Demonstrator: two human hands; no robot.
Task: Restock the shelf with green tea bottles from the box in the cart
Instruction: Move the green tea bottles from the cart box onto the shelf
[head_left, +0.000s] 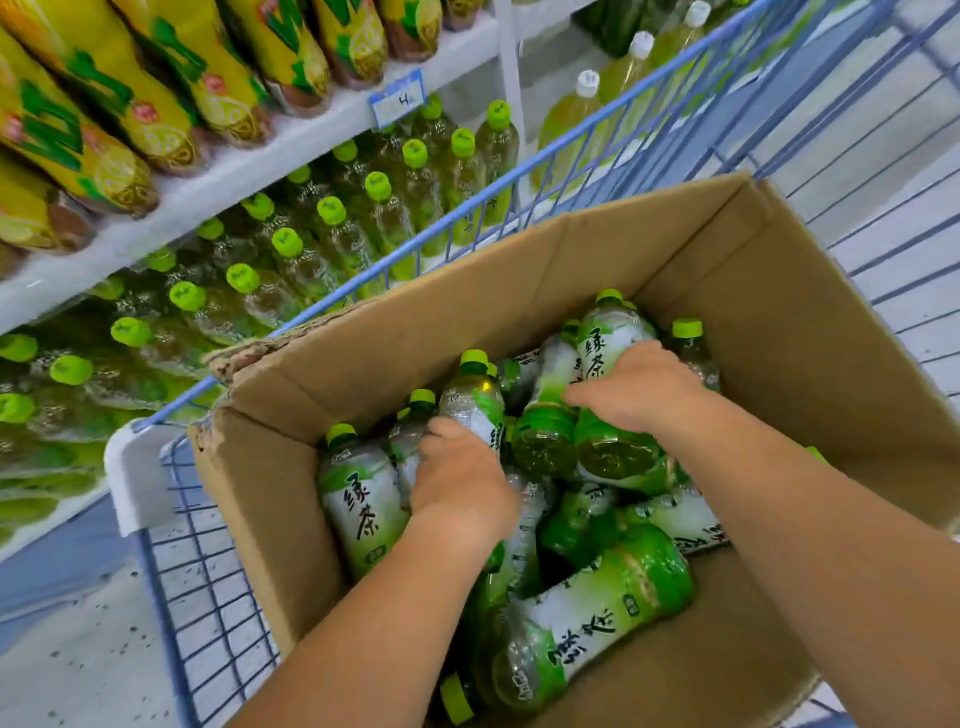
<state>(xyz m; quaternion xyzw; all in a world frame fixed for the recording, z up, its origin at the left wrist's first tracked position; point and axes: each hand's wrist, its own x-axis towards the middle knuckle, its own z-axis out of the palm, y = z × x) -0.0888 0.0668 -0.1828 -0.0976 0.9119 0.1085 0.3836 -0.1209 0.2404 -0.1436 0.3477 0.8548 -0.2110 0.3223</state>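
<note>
On my far left I see the shelf (291, 150), its lower level packed with green-capped tea bottles (332, 228) and yellow-labelled bottles (171, 104) above. Beside it stands the blue wire cart (208, 597), carrying the open cardboard box (779, 322) with green tea bottles heaped inside, some upright, some lying down. My left hand (462, 483) is inside the box, fingers curled around an upright bottle (475, 400). Just right of it, my right hand (634, 387) grips a tilted bottle (613, 364), lifted above the pile, cap pointing away from me.
</note>
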